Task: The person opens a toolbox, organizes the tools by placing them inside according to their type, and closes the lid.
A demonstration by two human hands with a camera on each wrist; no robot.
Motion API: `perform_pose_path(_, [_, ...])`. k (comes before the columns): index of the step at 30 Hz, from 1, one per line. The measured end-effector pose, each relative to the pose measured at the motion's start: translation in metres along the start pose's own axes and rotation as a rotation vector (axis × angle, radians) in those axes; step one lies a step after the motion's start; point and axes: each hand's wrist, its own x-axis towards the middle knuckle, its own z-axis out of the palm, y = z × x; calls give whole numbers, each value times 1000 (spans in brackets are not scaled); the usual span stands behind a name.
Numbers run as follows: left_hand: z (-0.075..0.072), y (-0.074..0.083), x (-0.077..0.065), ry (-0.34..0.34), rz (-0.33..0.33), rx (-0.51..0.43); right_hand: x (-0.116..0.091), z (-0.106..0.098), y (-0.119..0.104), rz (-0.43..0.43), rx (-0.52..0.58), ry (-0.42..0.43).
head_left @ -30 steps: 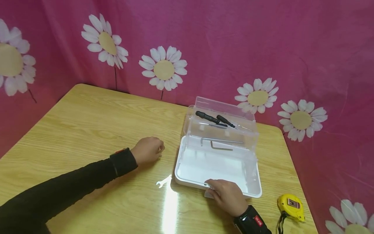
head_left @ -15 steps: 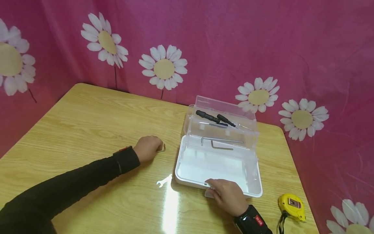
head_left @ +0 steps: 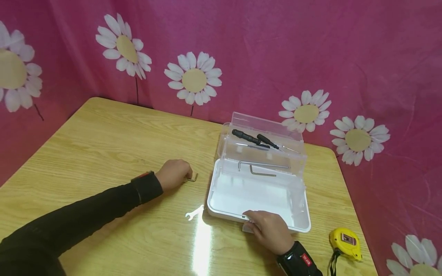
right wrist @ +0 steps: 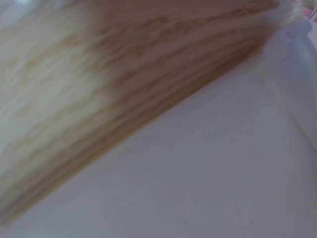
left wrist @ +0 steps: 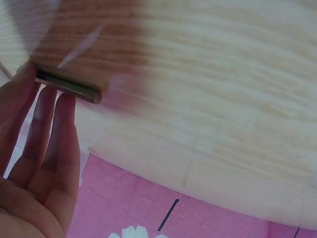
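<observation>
My left hand (head_left: 174, 174) is low over the table, left of the toolbox, and pinches a small L-shaped hex key (head_left: 193, 178). In the left wrist view the thumb and fingertips hold this dark hex key (left wrist: 72, 88) close to the wood, with part of it hidden. My right hand (head_left: 271, 230) grips the front rim of a white toolbox (head_left: 224, 216) near its latch. The toolbox has its clear lid (head_left: 264, 119) raised. Only the box's pale side (right wrist: 188, 163) and the table show in the right wrist view, without that hand's fingers.
Black-handled screwdrivers (head_left: 246, 136) lie in the lid. Two longer hex keys (head_left: 264, 165) (head_left: 262, 174) lie toward the back of the box. A small wrench (head_left: 194, 212) rests on the table (head_left: 114, 153) before the box, and a yellow tape measure (head_left: 345, 243) at the right.
The hex key in my left hand has come into clearer sight past the fingers and turned, its short end now pointing up. My right hand stays on the toolbox rim.
</observation>
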Motion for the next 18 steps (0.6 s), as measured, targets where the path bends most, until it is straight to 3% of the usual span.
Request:
perform_pose_path(11, [4,2,0,81,43,48,0,-1,-1,-4,-16,12])
perform_pose_path(18, [2,0,0,17,103,33,0,-1,-1,17,1,-13])
